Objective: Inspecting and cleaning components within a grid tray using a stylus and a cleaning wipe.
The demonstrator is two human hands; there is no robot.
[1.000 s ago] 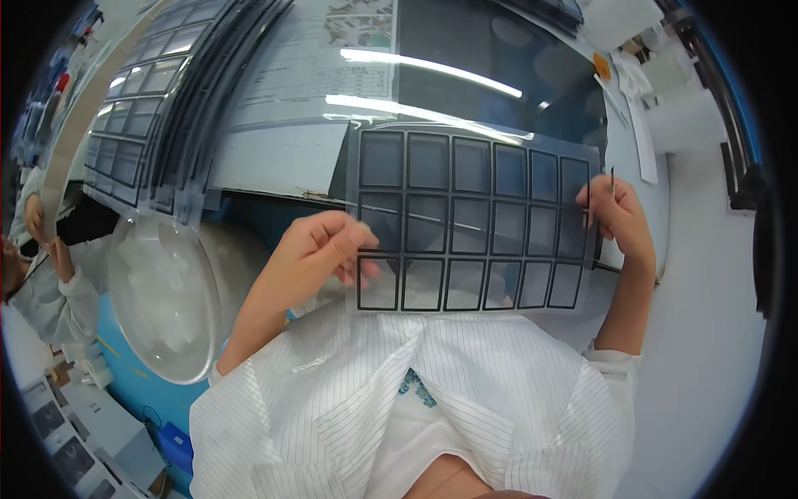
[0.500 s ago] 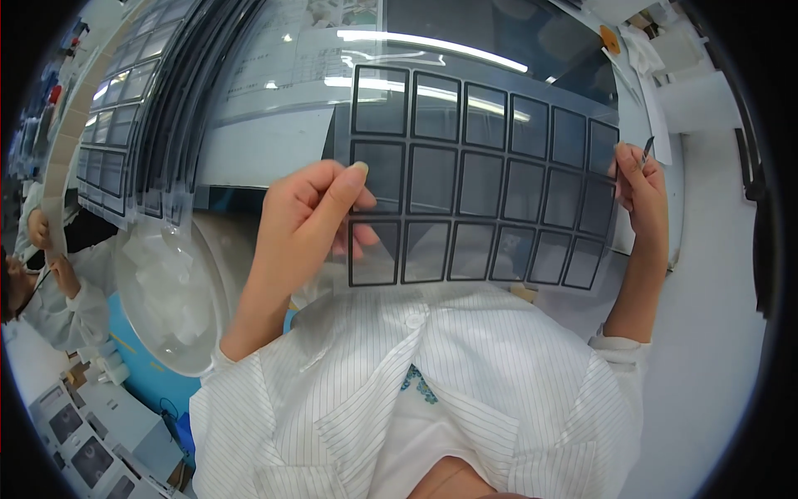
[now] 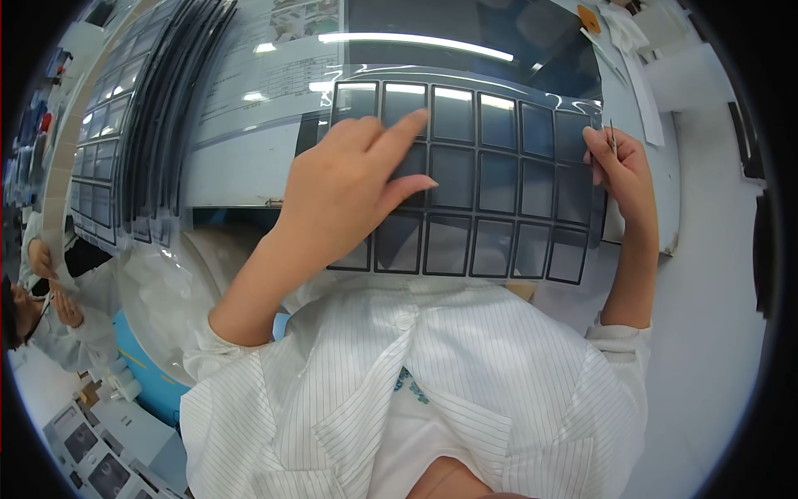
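A clear plastic sheet (image 3: 497,180) carrying rows of black-framed rectangles is held up in front of me, over the table's near edge. My right hand (image 3: 625,170) pinches its right edge between thumb and fingers. A thin pointed tool (image 3: 613,137), perhaps tweezers, sticks up out of that same hand. Over the sheet's left part is my left hand (image 3: 337,179), with index finger and thumb stretched out and nothing in its grasp. The index fingertip lies over the top row of frames; whether it touches the film I cannot tell. Several frames are hidden behind this hand.
A stack of similar framed sheets (image 3: 137,141) stands at the left of the table. Printed papers (image 3: 249,112) and a dark mat (image 3: 449,21) lie farther back. Below left is a white bin (image 3: 154,320) with a plastic liner. Another person's hand (image 3: 66,309) shows at far left.
My left hand has let go of the sheet's left edge and moved up and right over its front, fingers extended. The right hand still holds the sheet, which has shifted slightly left.
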